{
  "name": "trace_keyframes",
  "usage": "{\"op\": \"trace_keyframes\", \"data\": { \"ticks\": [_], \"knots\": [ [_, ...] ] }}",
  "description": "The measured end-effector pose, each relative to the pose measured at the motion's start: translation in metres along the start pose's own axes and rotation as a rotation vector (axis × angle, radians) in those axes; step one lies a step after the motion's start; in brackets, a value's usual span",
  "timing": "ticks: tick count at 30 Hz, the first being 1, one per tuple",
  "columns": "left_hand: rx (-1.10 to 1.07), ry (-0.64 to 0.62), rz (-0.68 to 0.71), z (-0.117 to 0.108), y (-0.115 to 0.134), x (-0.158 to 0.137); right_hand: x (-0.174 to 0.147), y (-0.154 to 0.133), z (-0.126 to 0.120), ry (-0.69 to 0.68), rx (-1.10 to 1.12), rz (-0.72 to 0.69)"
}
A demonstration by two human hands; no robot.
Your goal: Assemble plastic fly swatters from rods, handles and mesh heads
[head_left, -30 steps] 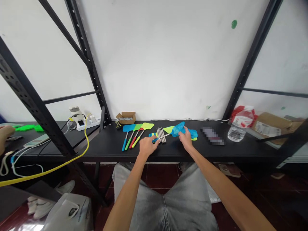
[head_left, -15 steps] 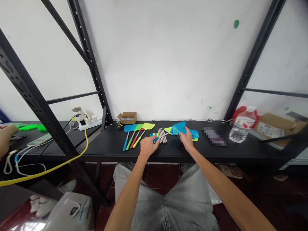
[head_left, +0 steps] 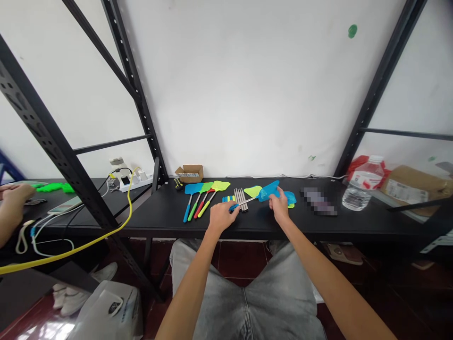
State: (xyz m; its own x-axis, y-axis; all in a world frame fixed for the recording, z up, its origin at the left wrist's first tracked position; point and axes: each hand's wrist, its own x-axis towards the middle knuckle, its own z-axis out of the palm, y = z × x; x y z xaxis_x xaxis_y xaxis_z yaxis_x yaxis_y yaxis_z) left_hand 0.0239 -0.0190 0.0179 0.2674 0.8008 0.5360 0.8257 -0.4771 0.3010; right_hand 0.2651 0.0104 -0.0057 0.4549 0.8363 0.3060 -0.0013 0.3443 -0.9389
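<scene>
A blue fly swatter (head_left: 268, 191) with a metal shaft is held above the black tabletop. My left hand (head_left: 222, 216) is closed round its blue handle. My right hand (head_left: 279, 206) pinches the far edge of its blue head. Just beyond my left hand lie several metal rods (head_left: 241, 198) side by side, with blue and yellow handle pieces (head_left: 228, 199) partly hidden beside them. A yellow-green swatter head (head_left: 252, 191) lies behind the held swatter, and more blue heads (head_left: 290, 198) lie by my right hand. Several whole fly swatters (head_left: 202, 204) lie in a row at left.
A small open cardboard box (head_left: 190, 173) stands at the back left. On the right are a blurred flat item (head_left: 318, 200), a water bottle (head_left: 363, 184) and a brown package (head_left: 410, 189). A yellow cable (head_left: 129, 208) crosses a rack post at left, near another person's hand (head_left: 14, 196).
The held swatter's head has tilted and shifted slightly right, and more of its metal shaft shows. Both my hands keep their hold. The whole view has shifted slightly.
</scene>
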Motion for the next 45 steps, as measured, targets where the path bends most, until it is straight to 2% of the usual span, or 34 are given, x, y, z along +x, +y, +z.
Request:
{"op": "trace_keyframes", "data": {
  "ticks": [3, 10, 18, 25, 31, 35, 41, 45],
  "knots": [
    [-0.001, -0.010, 0.018, 0.000, 0.001, 0.000, -0.002, -0.002, 0.001, 0.007, 0.047, 0.015],
    [-0.043, 0.053, 0.000, -0.001, -0.005, 0.003, -0.003, -0.004, 0.001, 0.052, 0.085, 0.046],
    [0.004, 0.052, 0.019, 0.001, -0.007, 0.003, 0.003, 0.003, 0.002, -0.051, 0.013, 0.007],
    [-0.023, 0.177, -0.013, 0.000, -0.006, 0.005, 0.002, 0.003, 0.002, -0.087, -0.010, 0.008],
    [-0.010, 0.156, -0.040, -0.001, -0.007, 0.005, 0.001, 0.003, 0.004, -0.077, -0.016, -0.006],
    [-0.007, 0.196, -0.111, -0.007, -0.019, 0.002, 0.000, -0.001, 0.005, -0.080, -0.024, -0.003],
    [0.173, 0.251, -0.221, -0.022, -0.035, -0.007, -0.001, -0.004, 0.004, -0.102, -0.072, -0.001],
    [0.366, 0.227, -0.231, -0.022, -0.037, -0.009, 0.000, -0.004, 0.004, -0.101, -0.086, 0.002]
  ]
}}
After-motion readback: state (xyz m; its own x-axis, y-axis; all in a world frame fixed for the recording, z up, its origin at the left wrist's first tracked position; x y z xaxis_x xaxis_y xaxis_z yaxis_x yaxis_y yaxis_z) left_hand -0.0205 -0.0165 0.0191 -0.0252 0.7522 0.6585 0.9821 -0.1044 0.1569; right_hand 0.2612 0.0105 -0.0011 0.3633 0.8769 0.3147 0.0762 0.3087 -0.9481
